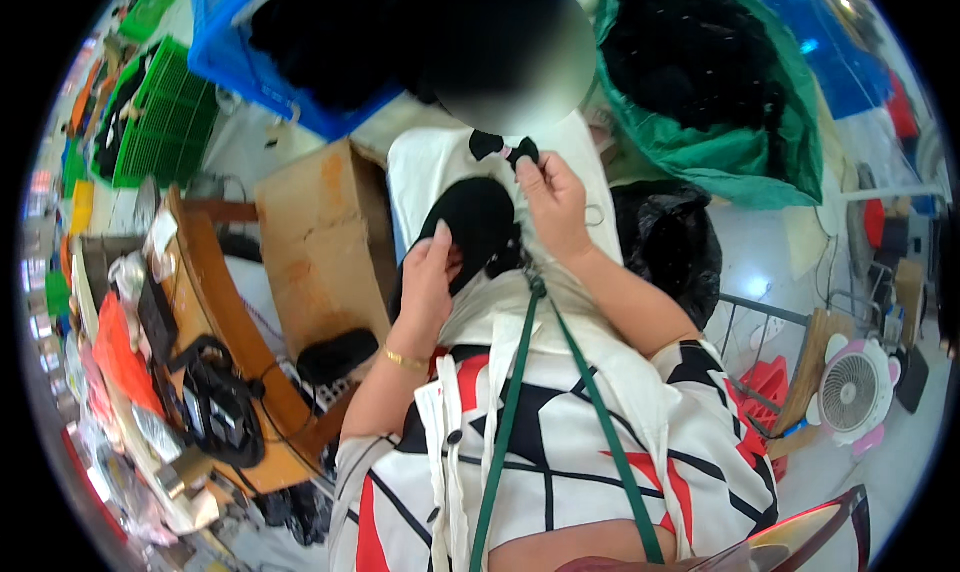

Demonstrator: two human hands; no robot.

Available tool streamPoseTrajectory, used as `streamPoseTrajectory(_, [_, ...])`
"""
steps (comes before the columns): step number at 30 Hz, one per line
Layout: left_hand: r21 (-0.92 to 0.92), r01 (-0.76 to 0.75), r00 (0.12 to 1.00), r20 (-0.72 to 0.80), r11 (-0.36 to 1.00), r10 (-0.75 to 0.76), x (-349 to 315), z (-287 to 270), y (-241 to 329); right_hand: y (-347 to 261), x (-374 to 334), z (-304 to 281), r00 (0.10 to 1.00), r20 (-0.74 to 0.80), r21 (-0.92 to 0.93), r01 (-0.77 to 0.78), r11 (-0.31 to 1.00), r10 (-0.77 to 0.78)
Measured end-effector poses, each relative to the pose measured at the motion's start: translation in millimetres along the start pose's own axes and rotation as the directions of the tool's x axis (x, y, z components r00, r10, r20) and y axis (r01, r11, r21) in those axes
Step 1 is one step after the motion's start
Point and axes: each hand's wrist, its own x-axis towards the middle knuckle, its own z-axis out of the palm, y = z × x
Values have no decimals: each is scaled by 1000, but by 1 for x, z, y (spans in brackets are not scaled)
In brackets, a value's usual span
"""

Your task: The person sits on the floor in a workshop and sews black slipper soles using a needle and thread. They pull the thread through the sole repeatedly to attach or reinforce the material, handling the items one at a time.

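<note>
My left hand (428,280) grips the edge of a black oval fabric piece (470,217), thumb on top and fingers curled. The piece lies over a white padded surface (415,157) in front of me, and its exact kind is unclear. Above and right of it, my right hand (555,200) pinches one end of a small black bow (488,146) with a pale centre. A small dark clump (507,256), too unclear to name, sits near my lap. Beside my right wrist a thin loop (595,215) shows on the white surface.
Across from me stands a blue crate (250,77) of black items; a green sack (700,162) of black items is right of it. A cardboard box (315,222) and wooden table (225,342) flank my left. A black plastic bag (670,252) and fan (853,390) are at right.
</note>
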Motion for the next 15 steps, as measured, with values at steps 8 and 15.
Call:
streamPoseTrajectory(8, [-203,-59,963,247,977,110,13,-7,-4,26,-42,26,839,537,-378,335,863,-90])
streamPoseTrajectory(15, [-375,10,1000,-9,927,-14,25,-2,-3,14,-33,9,881,410,-290,-120,950,236])
